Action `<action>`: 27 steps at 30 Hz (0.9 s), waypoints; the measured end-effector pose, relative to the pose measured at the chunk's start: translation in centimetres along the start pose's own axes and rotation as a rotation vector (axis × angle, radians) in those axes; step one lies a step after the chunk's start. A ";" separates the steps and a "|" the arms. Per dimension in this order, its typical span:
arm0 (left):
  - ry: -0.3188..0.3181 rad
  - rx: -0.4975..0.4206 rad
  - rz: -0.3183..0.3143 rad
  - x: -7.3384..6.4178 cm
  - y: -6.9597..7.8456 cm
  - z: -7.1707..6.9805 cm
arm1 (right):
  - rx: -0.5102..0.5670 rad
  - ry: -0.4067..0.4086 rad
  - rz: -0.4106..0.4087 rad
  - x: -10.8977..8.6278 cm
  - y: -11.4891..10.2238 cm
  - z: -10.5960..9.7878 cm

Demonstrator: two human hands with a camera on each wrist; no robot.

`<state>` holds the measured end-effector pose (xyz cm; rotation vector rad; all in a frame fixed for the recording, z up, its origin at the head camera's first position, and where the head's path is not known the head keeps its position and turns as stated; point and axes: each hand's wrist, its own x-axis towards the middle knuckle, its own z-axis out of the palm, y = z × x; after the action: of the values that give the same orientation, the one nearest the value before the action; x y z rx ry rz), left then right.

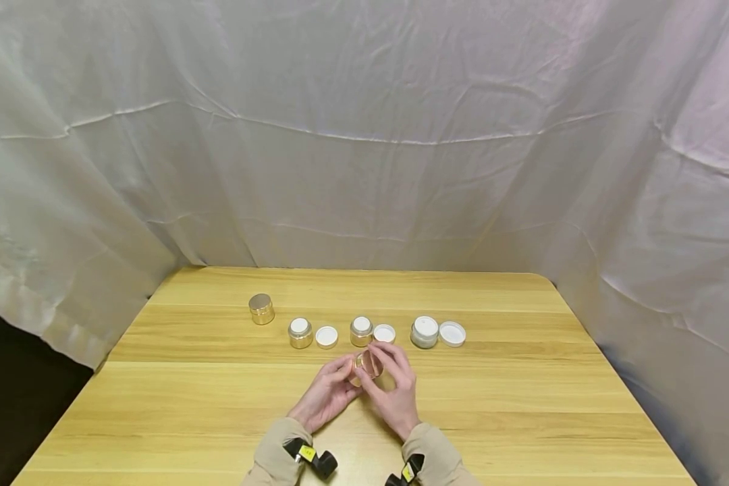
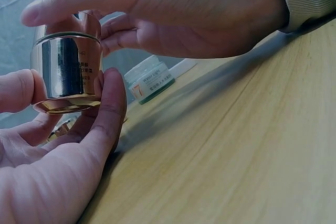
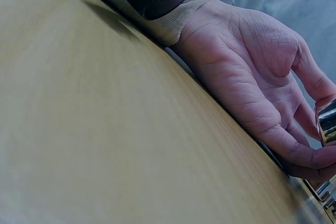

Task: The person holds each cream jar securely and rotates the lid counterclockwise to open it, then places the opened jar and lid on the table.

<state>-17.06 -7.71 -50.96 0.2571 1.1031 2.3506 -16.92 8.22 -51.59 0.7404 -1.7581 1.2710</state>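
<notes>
A shiny gold cosmetic jar [image 2: 79,74] is between my two hands, above the front middle of the table. My left hand [image 1: 328,391] grips the lower body of the jar from the side, thumb against its wall. Over its top, my right hand [image 1: 399,391] holds the gold lid [image 2: 73,24] between thumb and fingers. A thin dark line shows where lid and body meet; whether the thread is engaged I cannot tell. In the right wrist view the left palm [image 3: 252,72] is turned up, and the jar [image 3: 329,121] is cut by the frame edge.
Behind the hands stand two gold-based jars [image 1: 300,334] [image 1: 361,333] and a pale green jar [image 1: 424,334], each with a white top. Upturned lids [image 1: 327,337] [image 1: 384,333] [image 1: 452,333] lie beside them. A closed gold jar [image 1: 261,309] stands farther left. Grey curtains surround the wooden table [image 1: 522,405].
</notes>
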 end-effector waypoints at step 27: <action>-0.019 0.001 0.011 0.0 -0.1 -0.1 | 0.047 0.005 -0.042 -0.1 0.1 0.1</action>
<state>-17.08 -7.73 -51.12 0.2856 1.0961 2.3527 -17.00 8.15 -51.77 0.7967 -1.7048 1.2889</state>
